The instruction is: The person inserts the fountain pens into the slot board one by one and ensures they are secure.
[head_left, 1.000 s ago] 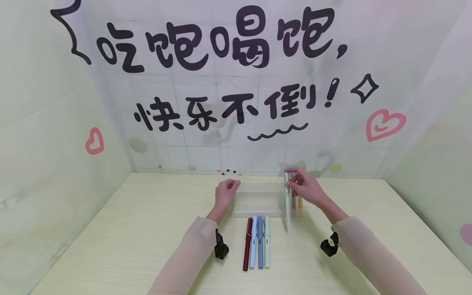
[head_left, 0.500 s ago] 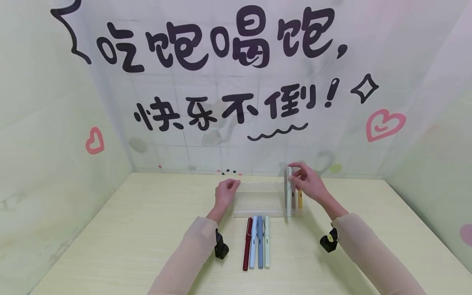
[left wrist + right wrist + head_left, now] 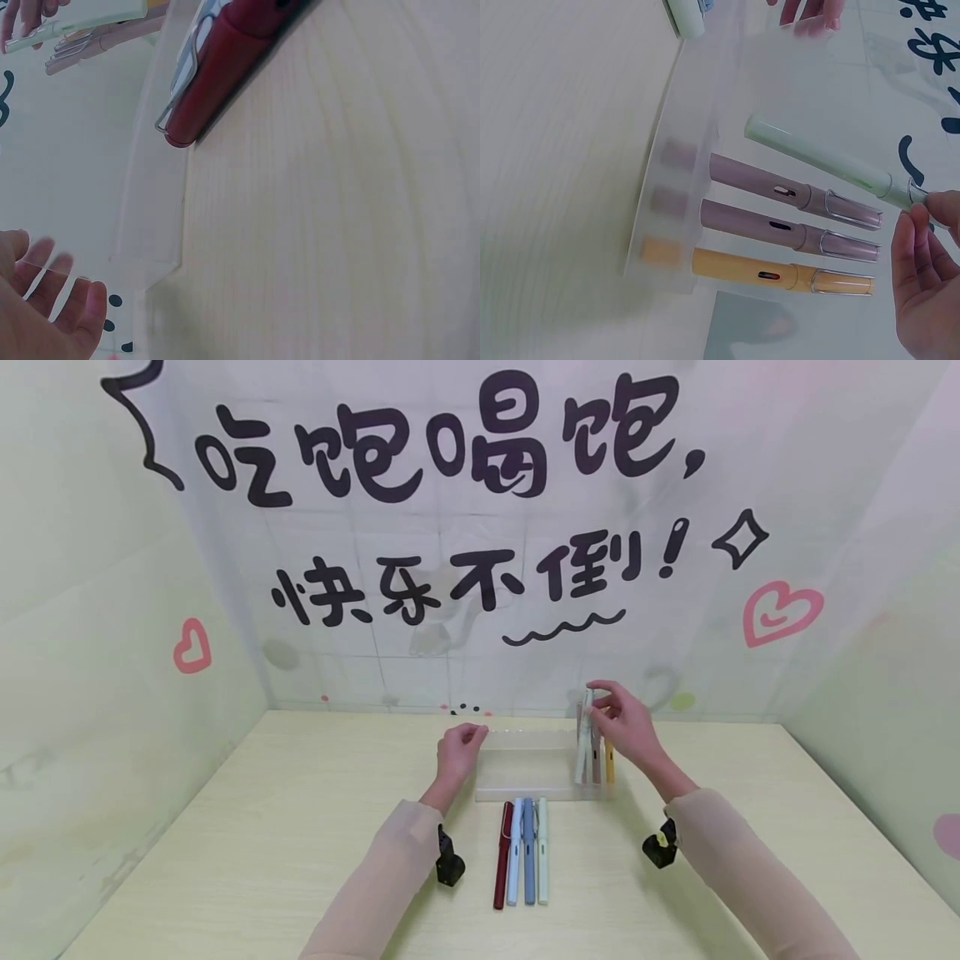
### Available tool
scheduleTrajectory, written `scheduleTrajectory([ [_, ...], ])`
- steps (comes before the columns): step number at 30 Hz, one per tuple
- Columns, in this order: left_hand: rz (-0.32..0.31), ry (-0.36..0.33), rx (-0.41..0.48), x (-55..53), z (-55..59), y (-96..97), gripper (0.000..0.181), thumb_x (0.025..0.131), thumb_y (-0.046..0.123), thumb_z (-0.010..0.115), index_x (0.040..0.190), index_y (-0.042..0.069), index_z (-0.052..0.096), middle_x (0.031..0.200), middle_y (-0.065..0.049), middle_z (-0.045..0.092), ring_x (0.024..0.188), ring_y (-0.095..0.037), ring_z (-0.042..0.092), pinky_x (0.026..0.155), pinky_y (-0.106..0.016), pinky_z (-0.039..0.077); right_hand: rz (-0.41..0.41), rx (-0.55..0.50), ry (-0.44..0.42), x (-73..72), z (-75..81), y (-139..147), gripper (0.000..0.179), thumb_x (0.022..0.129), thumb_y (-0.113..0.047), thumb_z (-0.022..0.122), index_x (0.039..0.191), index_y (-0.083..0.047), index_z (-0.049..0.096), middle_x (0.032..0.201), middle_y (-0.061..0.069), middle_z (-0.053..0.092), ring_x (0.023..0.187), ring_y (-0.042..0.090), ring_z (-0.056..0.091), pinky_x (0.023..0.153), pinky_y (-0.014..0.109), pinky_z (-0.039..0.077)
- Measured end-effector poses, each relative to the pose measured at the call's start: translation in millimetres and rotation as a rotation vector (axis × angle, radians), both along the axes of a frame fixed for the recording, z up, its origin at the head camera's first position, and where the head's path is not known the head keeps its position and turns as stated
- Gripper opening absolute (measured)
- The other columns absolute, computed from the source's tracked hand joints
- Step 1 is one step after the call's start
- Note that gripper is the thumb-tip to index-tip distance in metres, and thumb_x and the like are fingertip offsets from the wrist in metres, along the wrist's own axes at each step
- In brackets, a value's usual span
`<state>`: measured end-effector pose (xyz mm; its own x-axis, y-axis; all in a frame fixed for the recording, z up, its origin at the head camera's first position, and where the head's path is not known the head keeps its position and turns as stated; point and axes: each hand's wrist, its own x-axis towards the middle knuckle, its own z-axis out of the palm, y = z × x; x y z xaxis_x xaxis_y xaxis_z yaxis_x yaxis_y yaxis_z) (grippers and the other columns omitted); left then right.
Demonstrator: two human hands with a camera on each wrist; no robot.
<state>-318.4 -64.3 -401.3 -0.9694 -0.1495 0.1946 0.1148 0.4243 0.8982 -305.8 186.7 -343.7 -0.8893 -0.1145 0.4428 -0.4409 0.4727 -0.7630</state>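
Note:
My right hand point(image 3: 628, 727) pinches a pale green pen point(image 3: 817, 163) near its clip end, between thumb and fingers. The pen hangs slightly tilted at the opening of a translucent pen holder point(image 3: 517, 794), left of the standing pens in the head view. Inside that holder stand two mauve pens point(image 3: 761, 180) and an orange-yellow pen point(image 3: 742, 267), clips up. At the holder's left end, my left hand point(image 3: 461, 753) grips its upper edge; in the left wrist view the clear wall passes between thumb and fingers.
In front of the holder, a dark red pen point(image 3: 501, 860), a light blue pen point(image 3: 514, 860), a blue pen point(image 3: 529, 860) and another pale green pen point(image 3: 543, 860) lie side by side on the wooden table point(image 3: 300, 827). A printed cloth point(image 3: 480, 652) hangs behind.
My right hand has lifted slightly and brought the pale green pen from in front of the holder, up over its front edge, to the opening. The left hand stays where it was.

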Motion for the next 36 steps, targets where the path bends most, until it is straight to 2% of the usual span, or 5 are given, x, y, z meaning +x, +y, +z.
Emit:
scheduleTrajectory([
  [6,-0.001,0.002,0.0,-0.2,-0.7,-0.5,0.025,0.088,0.023,0.055,0.096,0.001,0.064,0.09,-0.01,0.063,0.084,-0.022,0.058,0.072,-0.032,0.047,-0.008,-0.023,0.065,0.9,-5.7,-5.5,0.033,0.084,-0.005,0.056,0.116,-0.007,0.05,0.086,0.015,0.061,0.062,0.025,0.054,0.043,0.027,0.045],
  [11,-0.001,0.001,0.0,0.4,-0.1,-0.6,0.025,0.087,0.023,0.055,0.096,0.001,0.064,0.09,-0.01,0.063,0.085,-0.022,0.058,0.073,-0.032,0.047,-0.019,0.0,0.118,-2.2,-15.3,-6.8,0.033,0.082,-0.003,0.055,0.115,-0.005,0.05,0.084,0.014,0.062,0.06,0.02,0.054,0.044,0.026,0.044],
  [28,0.003,0.025,-0.018,0.6,-0.5,-0.8,0.024,0.087,0.023,0.055,0.093,0.002,0.065,0.088,-0.01,0.064,0.084,-0.022,0.058,0.074,-0.034,0.046,0.039,0.084,0.141,-2.3,-26.4,-11.0,0.031,0.085,-0.005,0.057,0.115,-0.006,0.052,0.085,0.011,0.061,0.062,0.018,0.054,0.05,0.027,0.045],
  [36,0.003,0.014,-0.006,1.6,0.5,-0.1,0.023,0.087,0.022,0.055,0.094,0.002,0.065,0.089,-0.009,0.064,0.084,-0.022,0.057,0.074,-0.034,0.046,0.073,0.09,0.106,-4.0,-28.8,-12.9,0.031,0.084,-0.004,0.057,0.114,-0.007,0.052,0.084,0.013,0.062,0.06,0.022,0.054,0.048,0.028,0.047],
])
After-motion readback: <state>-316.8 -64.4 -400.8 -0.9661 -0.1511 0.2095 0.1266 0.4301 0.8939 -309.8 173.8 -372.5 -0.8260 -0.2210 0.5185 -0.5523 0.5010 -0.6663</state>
